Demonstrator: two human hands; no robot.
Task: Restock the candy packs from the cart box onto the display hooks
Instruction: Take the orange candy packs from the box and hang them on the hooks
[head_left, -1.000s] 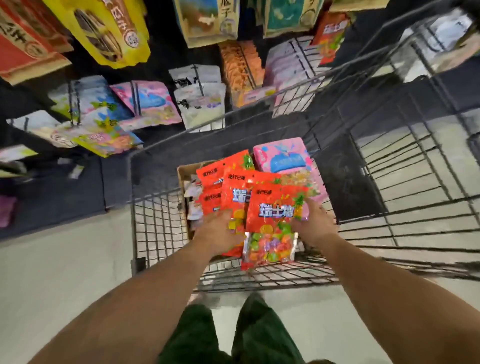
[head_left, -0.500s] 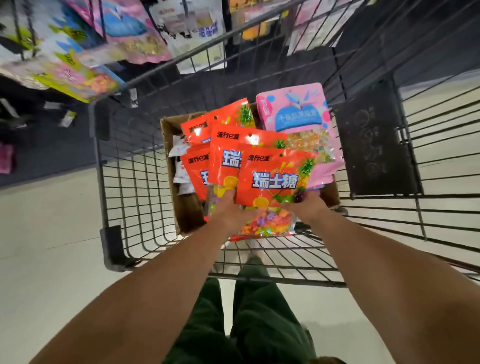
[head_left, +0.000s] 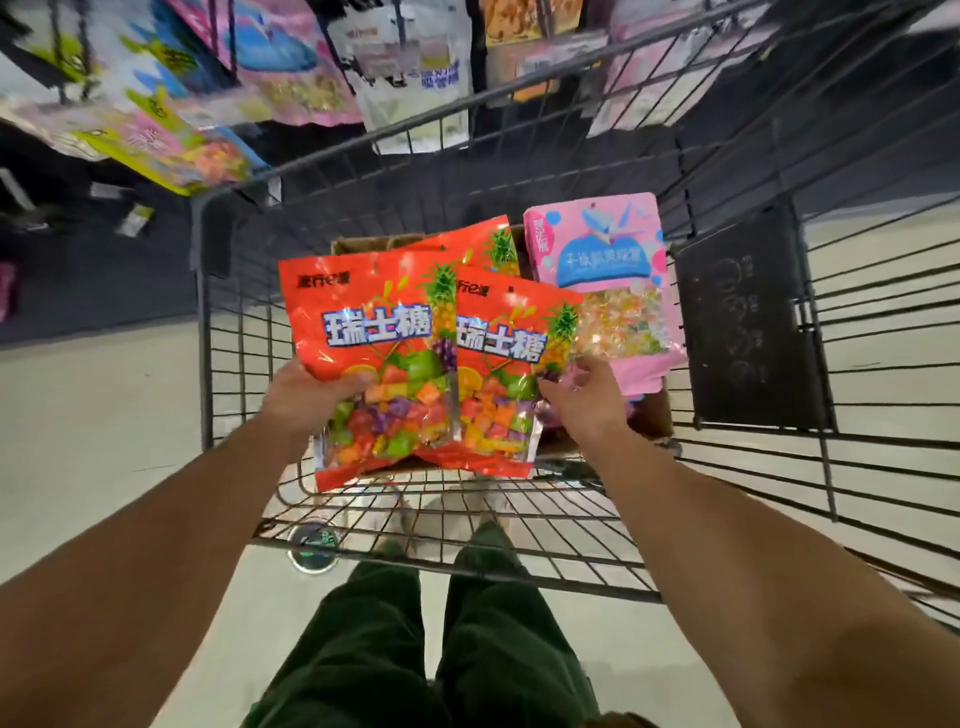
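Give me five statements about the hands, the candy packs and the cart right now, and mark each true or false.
1. The left hand holds an orange candy pack by its lower left side. True.
2. The right hand rests on the cart's rim, away from the packs. False: it grips a second orange pack at its right edge.
3. A pink pack lies in the cardboard box, to the right of the orange ones. True.
4. The cardboard box stands on the floor beside the wire cart. False: it sits inside the cart.
5. The two held packs are blue. False: both are orange, with coloured candies showing through clear windows.
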